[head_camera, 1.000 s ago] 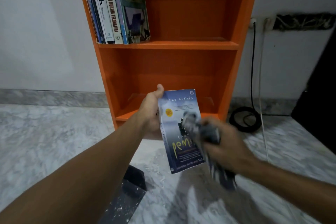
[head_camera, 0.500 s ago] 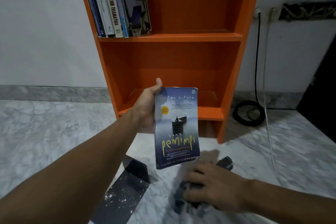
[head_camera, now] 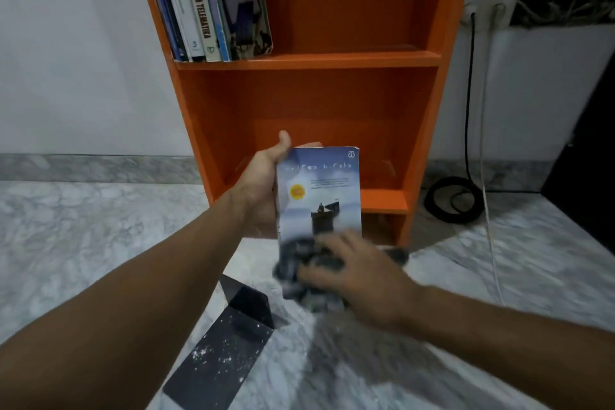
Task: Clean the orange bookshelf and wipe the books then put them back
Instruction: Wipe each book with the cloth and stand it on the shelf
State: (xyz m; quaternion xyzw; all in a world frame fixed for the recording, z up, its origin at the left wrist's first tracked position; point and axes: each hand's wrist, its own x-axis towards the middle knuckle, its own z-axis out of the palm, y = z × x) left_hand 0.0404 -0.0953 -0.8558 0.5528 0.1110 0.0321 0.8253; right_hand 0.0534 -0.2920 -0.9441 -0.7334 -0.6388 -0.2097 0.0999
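My left hand [head_camera: 263, 190] grips a blue paperback book [head_camera: 321, 190] by its spine, upright, in front of the orange bookshelf [head_camera: 332, 103]. A dark crumpled cloth [head_camera: 299, 263] is pressed against the lower half of the cover by my right hand [head_camera: 362, 280], which is blurred with motion. Several books [head_camera: 206, 3] lean at the left of the upper shelf. The lower shelf holds nothing.
A black metal bookend [head_camera: 229, 336] speckled with white dust lies on the marble floor [head_camera: 83, 243] below my left arm. A coiled black cable [head_camera: 452, 200] and a white cord [head_camera: 489, 210] lie right of the shelf. A dark object [head_camera: 592, 160] stands at the far right.
My right hand dropped with the cloth below the book half a second ago, then came back up onto the cover's lower part. The book stays upright in my left hand.
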